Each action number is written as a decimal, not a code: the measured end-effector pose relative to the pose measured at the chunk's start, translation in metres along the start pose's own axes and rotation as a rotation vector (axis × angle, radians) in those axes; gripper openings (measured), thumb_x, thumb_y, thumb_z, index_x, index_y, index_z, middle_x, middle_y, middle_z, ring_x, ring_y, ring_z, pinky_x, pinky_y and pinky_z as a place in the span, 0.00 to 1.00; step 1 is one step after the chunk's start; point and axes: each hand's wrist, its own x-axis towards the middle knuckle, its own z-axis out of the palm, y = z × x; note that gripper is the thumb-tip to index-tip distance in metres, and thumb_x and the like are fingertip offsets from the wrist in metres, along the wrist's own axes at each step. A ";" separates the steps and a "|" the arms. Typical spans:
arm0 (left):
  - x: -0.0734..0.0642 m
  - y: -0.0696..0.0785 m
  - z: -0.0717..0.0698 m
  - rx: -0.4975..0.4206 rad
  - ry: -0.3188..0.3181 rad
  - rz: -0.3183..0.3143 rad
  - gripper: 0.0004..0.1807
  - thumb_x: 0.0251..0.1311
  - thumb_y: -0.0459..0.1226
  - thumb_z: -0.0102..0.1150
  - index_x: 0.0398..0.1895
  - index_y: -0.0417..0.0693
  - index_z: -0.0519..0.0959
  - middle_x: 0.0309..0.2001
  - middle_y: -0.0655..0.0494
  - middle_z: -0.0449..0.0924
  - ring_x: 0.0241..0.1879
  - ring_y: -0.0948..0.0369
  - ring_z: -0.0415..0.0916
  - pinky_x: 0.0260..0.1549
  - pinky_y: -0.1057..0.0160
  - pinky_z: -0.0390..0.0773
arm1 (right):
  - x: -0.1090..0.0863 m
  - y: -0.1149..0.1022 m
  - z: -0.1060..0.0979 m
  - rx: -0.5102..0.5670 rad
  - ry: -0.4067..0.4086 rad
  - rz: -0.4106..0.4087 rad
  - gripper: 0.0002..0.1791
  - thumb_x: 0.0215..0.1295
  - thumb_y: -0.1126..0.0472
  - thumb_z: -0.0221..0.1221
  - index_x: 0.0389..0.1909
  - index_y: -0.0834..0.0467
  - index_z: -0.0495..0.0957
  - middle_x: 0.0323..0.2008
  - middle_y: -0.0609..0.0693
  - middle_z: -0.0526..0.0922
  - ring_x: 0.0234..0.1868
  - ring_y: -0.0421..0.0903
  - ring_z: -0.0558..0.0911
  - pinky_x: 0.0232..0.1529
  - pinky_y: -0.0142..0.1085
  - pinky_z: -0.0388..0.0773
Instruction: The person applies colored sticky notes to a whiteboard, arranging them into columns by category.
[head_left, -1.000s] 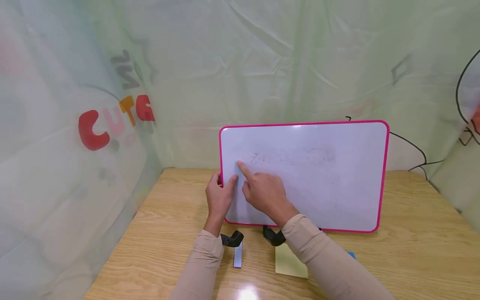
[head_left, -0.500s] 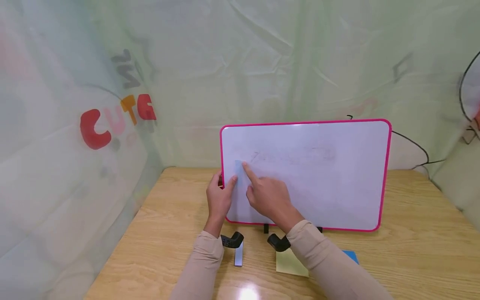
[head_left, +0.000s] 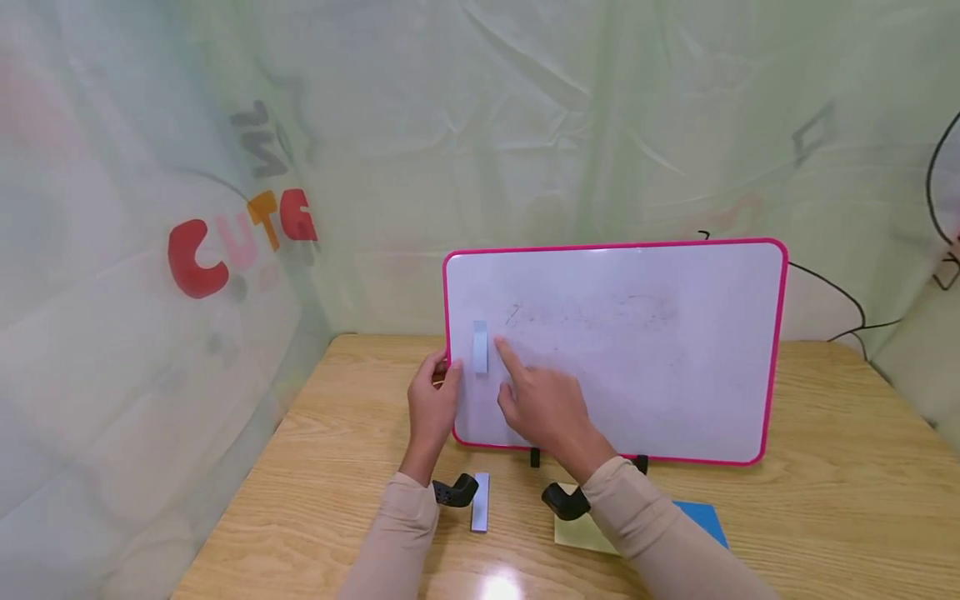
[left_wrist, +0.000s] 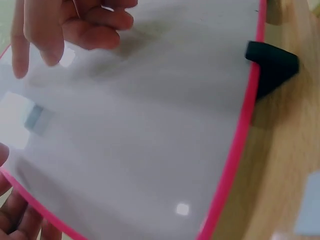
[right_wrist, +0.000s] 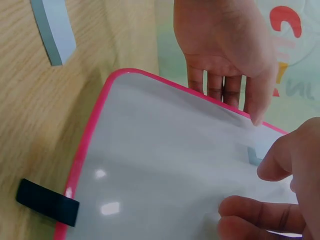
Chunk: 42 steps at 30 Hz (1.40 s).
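A whiteboard [head_left: 615,392] with a pink frame stands upright on the table, with faint smudges on its surface. A pale blue paper strip [head_left: 480,346] sticks to it near the left edge, its top end darker. My left hand [head_left: 433,404] holds the board's left edge, thumb at the front and fingers behind. To the right of the strip is my right hand [head_left: 551,408], index finger extended toward the board and the other fingers loosely bent. Nothing is held in it. The right wrist view shows the left hand's fingers [right_wrist: 215,87] behind the pink frame.
Black feet [head_left: 535,457] support the board's lower edge. On the wooden table [head_left: 300,500] lie a narrow lilac bar [head_left: 480,502], a yellow paper [head_left: 585,533] and a blue paper [head_left: 703,521], the last two partly under the right forearm. A plastic sheet [head_left: 450,150] hangs behind.
The right index finger has moved off the strip, slightly right and down, leaving the strip in view on the board. The left thumb has shifted left to the board's edge.
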 end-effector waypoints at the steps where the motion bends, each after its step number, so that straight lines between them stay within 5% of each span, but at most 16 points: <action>1: -0.001 -0.001 -0.001 0.004 -0.001 -0.002 0.17 0.70 0.42 0.59 0.57 0.45 0.81 0.42 0.53 0.81 0.44 0.55 0.78 0.46 0.53 0.80 | -0.001 0.000 0.000 0.005 0.002 -0.001 0.34 0.64 0.57 0.61 0.73 0.54 0.68 0.09 0.43 0.58 0.10 0.41 0.56 0.13 0.33 0.53; 8: -0.009 -0.011 -0.013 0.037 0.013 0.014 0.12 0.70 0.39 0.59 0.51 0.45 0.82 0.45 0.55 0.79 0.46 0.57 0.78 0.46 0.54 0.79 | -0.012 -0.001 -0.001 0.043 0.017 0.007 0.30 0.64 0.58 0.60 0.68 0.54 0.72 0.09 0.41 0.58 0.11 0.40 0.57 0.12 0.33 0.54; 15: -0.021 -0.013 -0.026 0.071 -0.014 0.010 0.06 0.68 0.37 0.60 0.41 0.42 0.82 0.36 0.53 0.79 0.38 0.56 0.76 0.39 0.59 0.77 | -0.025 0.002 -0.001 0.112 0.021 0.012 0.23 0.63 0.60 0.60 0.60 0.57 0.79 0.11 0.37 0.62 0.12 0.37 0.60 0.12 0.32 0.56; 21: -0.031 -0.014 -0.036 0.105 -0.228 -0.031 0.07 0.69 0.39 0.60 0.40 0.43 0.82 0.32 0.54 0.79 0.33 0.58 0.75 0.32 0.64 0.76 | -0.036 0.004 0.000 0.170 -0.040 0.060 0.14 0.64 0.59 0.60 0.49 0.56 0.84 0.14 0.35 0.67 0.16 0.35 0.65 0.16 0.32 0.64; 31: -0.043 -0.020 -0.044 0.260 -0.769 -0.032 0.04 0.66 0.40 0.63 0.39 0.51 0.82 0.32 0.60 0.79 0.32 0.61 0.76 0.33 0.64 0.77 | -0.052 0.000 0.002 0.242 -0.180 0.151 0.12 0.65 0.57 0.62 0.46 0.55 0.86 0.15 0.35 0.68 0.17 0.36 0.67 0.18 0.32 0.67; 36: -0.048 -0.022 -0.044 0.254 -0.888 -0.036 0.04 0.63 0.38 0.66 0.37 0.50 0.82 0.28 0.60 0.77 0.28 0.64 0.74 0.29 0.67 0.75 | -0.059 -0.002 0.003 0.250 -0.236 0.167 0.11 0.66 0.56 0.62 0.46 0.55 0.86 0.15 0.36 0.67 0.17 0.36 0.67 0.19 0.31 0.66; 42: -0.055 -0.020 -0.047 0.281 -0.958 -0.054 0.07 0.58 0.38 0.71 0.36 0.52 0.82 0.28 0.61 0.77 0.30 0.65 0.73 0.30 0.67 0.73 | -0.068 -0.004 0.005 0.275 -0.286 0.184 0.10 0.65 0.56 0.63 0.44 0.53 0.86 0.14 0.36 0.66 0.18 0.36 0.66 0.20 0.31 0.65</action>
